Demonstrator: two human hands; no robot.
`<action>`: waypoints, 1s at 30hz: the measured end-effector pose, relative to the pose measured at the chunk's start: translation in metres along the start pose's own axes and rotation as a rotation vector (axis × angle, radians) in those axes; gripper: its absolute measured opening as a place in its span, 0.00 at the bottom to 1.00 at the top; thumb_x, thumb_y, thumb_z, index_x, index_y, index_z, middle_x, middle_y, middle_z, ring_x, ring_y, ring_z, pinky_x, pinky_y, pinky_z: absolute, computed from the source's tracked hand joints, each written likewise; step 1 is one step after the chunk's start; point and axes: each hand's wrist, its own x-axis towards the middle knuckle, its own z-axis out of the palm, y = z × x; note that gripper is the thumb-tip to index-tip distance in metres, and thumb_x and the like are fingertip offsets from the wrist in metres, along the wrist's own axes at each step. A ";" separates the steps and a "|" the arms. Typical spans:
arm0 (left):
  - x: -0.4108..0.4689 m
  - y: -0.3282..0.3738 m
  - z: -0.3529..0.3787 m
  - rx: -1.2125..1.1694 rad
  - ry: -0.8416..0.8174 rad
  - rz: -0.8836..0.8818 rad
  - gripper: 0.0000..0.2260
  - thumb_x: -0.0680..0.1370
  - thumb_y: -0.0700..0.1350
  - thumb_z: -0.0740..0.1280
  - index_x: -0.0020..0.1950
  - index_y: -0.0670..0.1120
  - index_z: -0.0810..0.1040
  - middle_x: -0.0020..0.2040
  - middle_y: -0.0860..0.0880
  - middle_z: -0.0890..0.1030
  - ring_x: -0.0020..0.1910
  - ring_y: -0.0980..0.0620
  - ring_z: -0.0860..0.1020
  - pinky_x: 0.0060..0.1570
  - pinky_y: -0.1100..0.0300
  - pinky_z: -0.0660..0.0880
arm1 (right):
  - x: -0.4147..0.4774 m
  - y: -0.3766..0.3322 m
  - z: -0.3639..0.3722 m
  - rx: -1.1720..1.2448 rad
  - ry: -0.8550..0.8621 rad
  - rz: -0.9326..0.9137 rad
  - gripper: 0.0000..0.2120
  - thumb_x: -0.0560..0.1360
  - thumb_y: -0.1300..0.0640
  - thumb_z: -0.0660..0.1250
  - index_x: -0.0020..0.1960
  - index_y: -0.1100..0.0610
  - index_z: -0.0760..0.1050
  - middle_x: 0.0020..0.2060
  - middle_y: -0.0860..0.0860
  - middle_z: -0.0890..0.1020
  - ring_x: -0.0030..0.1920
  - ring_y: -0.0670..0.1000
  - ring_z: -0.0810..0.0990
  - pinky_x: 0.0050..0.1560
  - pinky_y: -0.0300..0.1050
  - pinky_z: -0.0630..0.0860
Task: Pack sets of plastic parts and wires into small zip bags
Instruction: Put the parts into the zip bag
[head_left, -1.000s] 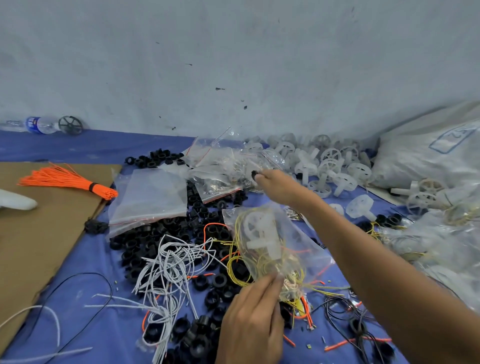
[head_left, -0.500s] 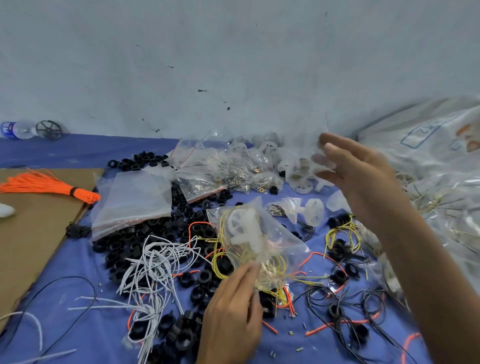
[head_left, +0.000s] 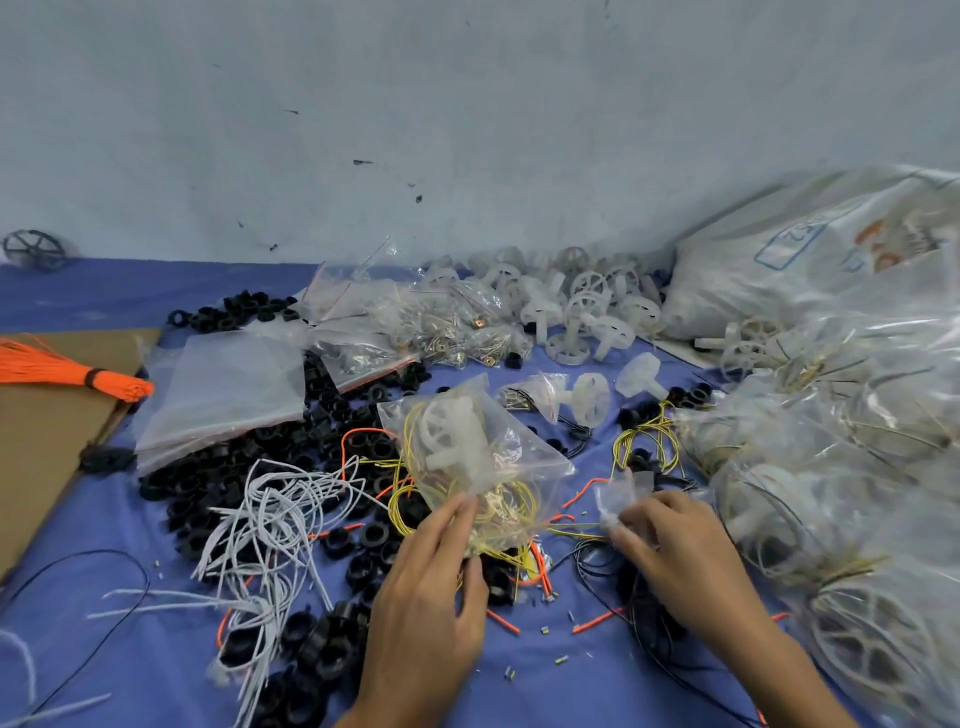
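Note:
A clear zip bag (head_left: 467, 457) holding a white plastic wheel part and yellow wires stands near the centre of the blue cloth. My left hand (head_left: 431, 603) pinches its lower end between thumb and fingers. My right hand (head_left: 680, 561) is just to the right of it, fingertips pinching a small clear packet (head_left: 618, 493). Loose white wires (head_left: 270, 525), black plastic rings (head_left: 244, 467) and yellow wires (head_left: 644, 441) lie around them.
Empty zip bags (head_left: 223, 389) lie at the left over the black rings. White wheel parts (head_left: 587, 306) are heaped at the back. Filled bags (head_left: 841, 467) pile up along the right. An orange wire bundle (head_left: 67, 374) rests on brown cardboard (head_left: 47, 457) at the left.
My right hand came down from the white parts at the back to the cloth beside the bag and now pinches a small packet. My left hand kept hold of the bag.

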 end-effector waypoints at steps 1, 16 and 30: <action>0.000 0.000 0.000 0.000 0.001 0.000 0.28 0.74 0.39 0.73 0.74 0.49 0.72 0.71 0.60 0.71 0.68 0.60 0.71 0.64 0.77 0.60 | 0.003 -0.002 -0.002 -0.059 -0.013 -0.014 0.08 0.76 0.46 0.69 0.46 0.50 0.81 0.44 0.47 0.78 0.46 0.56 0.75 0.51 0.48 0.68; 0.001 0.000 0.002 0.051 -0.044 0.087 0.29 0.77 0.39 0.64 0.78 0.47 0.64 0.76 0.54 0.66 0.69 0.52 0.69 0.68 0.71 0.58 | -0.035 -0.049 -0.028 1.807 -0.283 0.479 0.18 0.75 0.56 0.60 0.57 0.64 0.81 0.57 0.63 0.82 0.52 0.61 0.84 0.43 0.51 0.82; 0.004 0.002 0.001 0.012 0.062 0.140 0.29 0.73 0.32 0.65 0.75 0.40 0.69 0.74 0.48 0.69 0.69 0.52 0.70 0.70 0.67 0.63 | 0.023 -0.142 0.020 2.194 -0.311 0.641 0.09 0.81 0.63 0.55 0.52 0.63 0.74 0.47 0.60 0.76 0.54 0.57 0.76 0.67 0.48 0.69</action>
